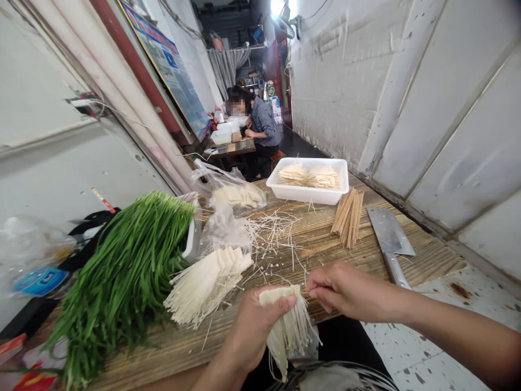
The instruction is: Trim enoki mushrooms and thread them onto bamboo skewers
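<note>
My left hand (252, 326) is closed around a small bundle of white enoki mushrooms (287, 331), whose stems hang down over the table's front edge. My right hand (345, 290) pinches at the top of that bundle, fingers pressed together, apparently on a thin skewer that I cannot clearly see. A larger pile of enoki (205, 285) lies on the wooden table (325, 239) just left of my hands. A bunch of wooden skewers (348, 217) lies further back on the right.
A big heap of green chives (126, 277) fills the left side. A cleaver (391, 239) rests at the right edge. A white tray (309, 193) holds skewered mushrooms. Plastic bags (228, 212) lie behind. Another person (260, 127) sits at a far table.
</note>
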The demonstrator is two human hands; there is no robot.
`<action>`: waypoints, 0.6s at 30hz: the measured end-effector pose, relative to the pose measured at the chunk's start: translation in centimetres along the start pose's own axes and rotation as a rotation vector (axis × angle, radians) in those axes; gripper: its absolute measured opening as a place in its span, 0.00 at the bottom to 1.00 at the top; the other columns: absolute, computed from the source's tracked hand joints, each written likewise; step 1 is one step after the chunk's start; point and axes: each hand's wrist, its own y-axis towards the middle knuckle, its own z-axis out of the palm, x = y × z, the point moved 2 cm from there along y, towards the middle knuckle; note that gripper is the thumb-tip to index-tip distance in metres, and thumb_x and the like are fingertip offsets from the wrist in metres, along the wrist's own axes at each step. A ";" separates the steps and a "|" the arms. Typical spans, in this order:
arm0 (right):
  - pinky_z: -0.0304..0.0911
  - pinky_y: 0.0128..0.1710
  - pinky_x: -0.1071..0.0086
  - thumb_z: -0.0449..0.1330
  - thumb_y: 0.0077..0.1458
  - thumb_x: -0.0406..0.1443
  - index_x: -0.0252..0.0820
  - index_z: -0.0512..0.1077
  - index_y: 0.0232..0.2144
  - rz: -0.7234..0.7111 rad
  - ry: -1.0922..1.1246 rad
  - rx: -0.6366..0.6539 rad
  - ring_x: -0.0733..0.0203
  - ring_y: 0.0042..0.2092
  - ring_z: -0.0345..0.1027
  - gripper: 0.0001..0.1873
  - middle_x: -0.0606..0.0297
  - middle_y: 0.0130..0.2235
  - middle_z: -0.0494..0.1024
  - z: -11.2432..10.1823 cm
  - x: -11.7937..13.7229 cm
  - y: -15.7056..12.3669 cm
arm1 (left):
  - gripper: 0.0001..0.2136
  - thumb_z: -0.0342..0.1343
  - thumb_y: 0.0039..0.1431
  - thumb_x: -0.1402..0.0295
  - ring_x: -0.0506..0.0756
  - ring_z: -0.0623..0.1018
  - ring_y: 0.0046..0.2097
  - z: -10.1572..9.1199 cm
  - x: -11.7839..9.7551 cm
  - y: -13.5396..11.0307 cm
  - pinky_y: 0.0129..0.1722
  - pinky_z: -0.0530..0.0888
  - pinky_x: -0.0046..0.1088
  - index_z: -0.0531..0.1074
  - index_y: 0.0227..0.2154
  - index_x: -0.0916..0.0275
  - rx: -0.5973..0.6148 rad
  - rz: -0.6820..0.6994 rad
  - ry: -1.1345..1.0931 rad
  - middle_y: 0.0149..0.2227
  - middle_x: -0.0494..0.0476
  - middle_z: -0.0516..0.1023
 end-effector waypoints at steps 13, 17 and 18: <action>0.55 0.25 0.77 0.51 0.59 0.34 0.39 0.67 0.25 0.042 0.126 0.002 0.71 0.24 0.61 0.11 0.70 0.23 0.72 0.1 -0.9 0.6 | 0.17 0.67 0.44 0.64 0.55 0.78 0.31 0.4 -0.8 -0.2 0.35 0.71 0.31 0.78 0.38 0.67 0.106 -0.027 -0.108 0.32 0.61 0.81; 0.55 0.25 0.76 0.51 0.59 0.35 0.39 0.67 0.25 0.026 0.156 0.015 0.71 0.24 0.61 0.12 0.69 0.23 0.72 0.2 -1.0 0.6 | 0.17 0.67 0.45 0.64 0.56 0.78 0.32 0.4 -0.7 -0.3 0.34 0.72 0.31 0.78 0.38 0.68 0.109 -0.022 -0.106 0.31 0.61 0.81; 0.55 0.25 0.76 0.51 0.59 0.35 0.39 0.67 0.25 0.019 0.161 0.016 0.71 0.24 0.61 0.12 0.69 0.23 0.72 0.2 -1.0 0.6 | 0.17 0.66 0.45 0.64 0.56 0.78 0.33 0.4 -0.7 -0.3 0.34 0.72 0.31 0.78 0.38 0.68 0.115 -0.018 -0.105 0.31 0.61 0.81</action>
